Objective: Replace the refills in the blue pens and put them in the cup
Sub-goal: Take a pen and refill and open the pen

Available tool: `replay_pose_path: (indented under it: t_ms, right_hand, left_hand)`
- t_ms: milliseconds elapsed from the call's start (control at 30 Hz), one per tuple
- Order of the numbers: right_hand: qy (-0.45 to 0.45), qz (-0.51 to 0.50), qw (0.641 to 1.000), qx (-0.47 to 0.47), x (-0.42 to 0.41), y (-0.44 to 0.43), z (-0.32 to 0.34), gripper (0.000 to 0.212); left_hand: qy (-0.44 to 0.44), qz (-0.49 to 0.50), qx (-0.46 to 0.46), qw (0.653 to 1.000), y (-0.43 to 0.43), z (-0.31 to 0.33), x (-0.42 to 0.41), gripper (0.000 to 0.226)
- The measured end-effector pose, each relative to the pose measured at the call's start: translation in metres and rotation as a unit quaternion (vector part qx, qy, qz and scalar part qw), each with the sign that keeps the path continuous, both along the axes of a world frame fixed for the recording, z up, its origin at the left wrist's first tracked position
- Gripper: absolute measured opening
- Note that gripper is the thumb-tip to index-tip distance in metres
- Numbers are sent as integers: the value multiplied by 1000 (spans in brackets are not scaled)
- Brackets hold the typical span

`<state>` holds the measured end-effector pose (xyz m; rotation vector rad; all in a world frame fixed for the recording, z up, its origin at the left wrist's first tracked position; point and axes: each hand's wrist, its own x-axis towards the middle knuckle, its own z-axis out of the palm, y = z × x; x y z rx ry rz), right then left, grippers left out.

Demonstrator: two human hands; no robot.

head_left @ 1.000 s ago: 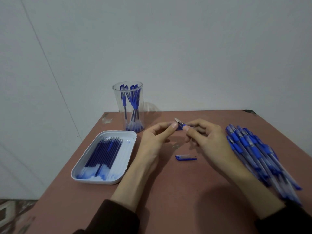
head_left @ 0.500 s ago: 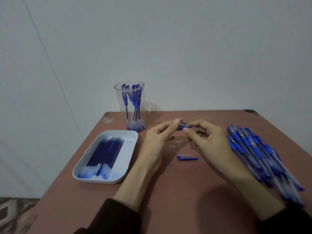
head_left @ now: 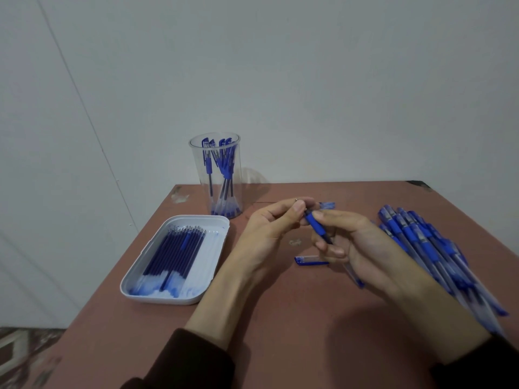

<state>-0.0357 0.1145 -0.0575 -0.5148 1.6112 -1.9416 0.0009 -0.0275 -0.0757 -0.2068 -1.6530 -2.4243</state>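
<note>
My right hand point(head_left: 356, 245) grips a blue pen point(head_left: 316, 224) by its blue grip section, the clear barrel running back under the palm. My left hand point(head_left: 273, 223) pinches the pen's metal tip end between thumb and fingers. A loose pen cap point(head_left: 310, 260) lies on the table just below the hands. A second small clear blue piece point(head_left: 328, 204) lies behind them. The clear cup point(head_left: 216, 175) at the back holds several blue pens. A white tray point(head_left: 216, 248) on the left holds several blue refills point(head_left: 175, 249).
A heap of several blue pens point(head_left: 429, 248) lies along the right side of the reddish table point(head_left: 280, 318). The wall stands close behind the table. The table's left edge drops to a patterned floor point(head_left: 19, 355).
Both hands have turned the pen so its blue grip now shows between them, tilted down toward my right palm. The small clear blue piece behind the hands has come into view.
</note>
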Motion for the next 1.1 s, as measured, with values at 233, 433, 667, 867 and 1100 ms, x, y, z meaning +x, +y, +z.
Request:
replay_pose_path:
  t_ms: [233,433,667,867,1100]
  right_hand:
    - [251,-249,926,129,-15,0,-7,13]
    - [421,-268,840,213,-17,9,-10,18]
    - [540,-240,743,316,-17,7,-15,17]
    - [548,-201,729,356,-15,7,-16,18]
    - [504,-163,787,318,-12,4,-16,18]
  left_hand:
    - [-19,100,-422,901,-13,-18,-10,35]
    - [-24,123,-574,809,-22,-17,-4,18]
    - [-60,219,-381,896,-31,-12,-5,24]
    - [-46,195,-367,908,-29,-13,-5,24]
    - [-30,156,-368,916,-21,-10,-3,14]
